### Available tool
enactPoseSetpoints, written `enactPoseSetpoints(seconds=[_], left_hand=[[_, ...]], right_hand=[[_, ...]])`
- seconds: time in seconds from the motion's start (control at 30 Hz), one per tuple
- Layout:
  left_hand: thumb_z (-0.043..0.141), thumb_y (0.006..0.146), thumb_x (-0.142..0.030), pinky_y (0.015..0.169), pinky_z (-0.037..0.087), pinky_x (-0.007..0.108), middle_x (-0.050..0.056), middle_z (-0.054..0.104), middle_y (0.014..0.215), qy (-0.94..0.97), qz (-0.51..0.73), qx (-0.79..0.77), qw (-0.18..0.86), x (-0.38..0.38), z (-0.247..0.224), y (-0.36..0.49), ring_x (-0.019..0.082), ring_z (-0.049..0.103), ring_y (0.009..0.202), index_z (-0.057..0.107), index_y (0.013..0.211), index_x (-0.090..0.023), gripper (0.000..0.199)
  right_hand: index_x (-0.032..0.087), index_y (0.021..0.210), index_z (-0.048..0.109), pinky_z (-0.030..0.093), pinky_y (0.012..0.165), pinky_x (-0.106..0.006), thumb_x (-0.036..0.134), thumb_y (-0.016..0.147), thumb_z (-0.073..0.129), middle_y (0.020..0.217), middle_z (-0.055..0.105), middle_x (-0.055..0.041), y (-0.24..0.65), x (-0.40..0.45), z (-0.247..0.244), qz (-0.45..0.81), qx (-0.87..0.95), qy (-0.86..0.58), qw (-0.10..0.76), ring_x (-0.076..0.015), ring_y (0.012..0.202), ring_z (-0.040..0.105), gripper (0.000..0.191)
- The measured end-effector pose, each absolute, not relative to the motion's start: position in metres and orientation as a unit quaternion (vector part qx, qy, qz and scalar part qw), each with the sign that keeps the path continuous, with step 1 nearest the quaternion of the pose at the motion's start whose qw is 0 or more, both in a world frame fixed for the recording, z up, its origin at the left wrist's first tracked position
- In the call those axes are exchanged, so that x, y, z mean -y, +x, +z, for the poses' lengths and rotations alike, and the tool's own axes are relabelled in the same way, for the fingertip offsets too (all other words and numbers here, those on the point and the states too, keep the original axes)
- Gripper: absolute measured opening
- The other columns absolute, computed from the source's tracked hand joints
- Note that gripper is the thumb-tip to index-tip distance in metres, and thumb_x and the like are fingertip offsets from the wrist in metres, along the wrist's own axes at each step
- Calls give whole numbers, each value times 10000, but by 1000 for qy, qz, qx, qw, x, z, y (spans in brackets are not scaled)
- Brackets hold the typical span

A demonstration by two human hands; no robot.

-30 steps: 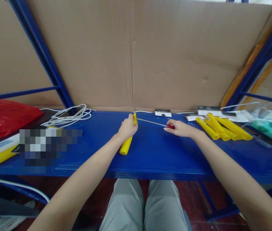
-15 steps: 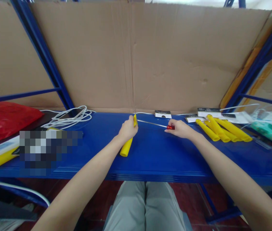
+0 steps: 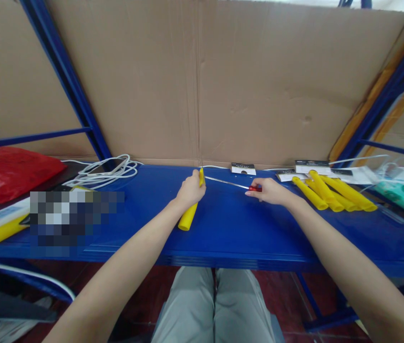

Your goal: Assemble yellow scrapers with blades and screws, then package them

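My left hand (image 3: 190,190) is wrapped round a yellow tube (image 3: 188,218), whose wide lower end rests near the blue table (image 3: 237,228) and whose narrow tip shows above the fingers. To its right, my right hand (image 3: 268,191) grips the red handle (image 3: 255,189) of a screwdriver. Its thin metal shaft (image 3: 226,182) points left, with the tip close to the top of the tube. Whether tip and tube touch cannot be made out.
Several yellow tubes (image 3: 345,197) lie at the right beside small black-and-white cards (image 3: 312,166). Another card (image 3: 243,168) sits at the back. A coiled white cable (image 3: 110,174) and a red bag (image 3: 12,174) are at the left. Cardboard (image 3: 259,85) stands behind.
The camera view has shifted slightly. Both hands keep nearly the same places and grips; the screwdriver handle appears turned a little in my right hand.
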State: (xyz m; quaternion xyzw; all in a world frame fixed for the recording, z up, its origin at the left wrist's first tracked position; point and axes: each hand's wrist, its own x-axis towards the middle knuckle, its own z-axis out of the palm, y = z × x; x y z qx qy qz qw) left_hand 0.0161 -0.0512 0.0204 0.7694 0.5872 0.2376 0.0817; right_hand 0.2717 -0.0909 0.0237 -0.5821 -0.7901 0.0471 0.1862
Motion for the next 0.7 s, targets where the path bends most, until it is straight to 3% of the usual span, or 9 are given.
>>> enactPoseSetpoints(seconds=[0.27, 0.5, 0.7], left_hand=[[478, 828, -190, 757, 495, 345, 151, 676, 943, 770, 235, -588, 74, 51, 20, 16, 242, 672, 830, 421, 1047, -143, 231], [475, 827, -185, 766, 491, 352, 149, 674, 961, 775, 239, -581, 69, 50, 19, 16, 245, 671, 834, 421, 1031, -153, 213], [466, 832, -183, 750, 494, 346, 134, 680, 930, 772, 245, -580, 88, 49, 18, 16, 226, 675, 793, 415, 1039, -158, 215]], right_hand=[[188, 639, 511, 354, 547, -281, 565, 831, 352, 613, 573, -43, 275, 89, 24, 81, 816, -548, 164, -159, 560, 500, 452], [197, 713, 490, 363, 572, -277, 470, 764, 510, 682, 594, -44, 275, 89, 23, 58, 800, -568, 182, -161, 595, 516, 278], [190, 717, 497, 375, 575, -281, 543, 795, 425, 664, 577, -43, 276, 89, 22, 95, 808, -551, 186, -163, 606, 515, 369]])
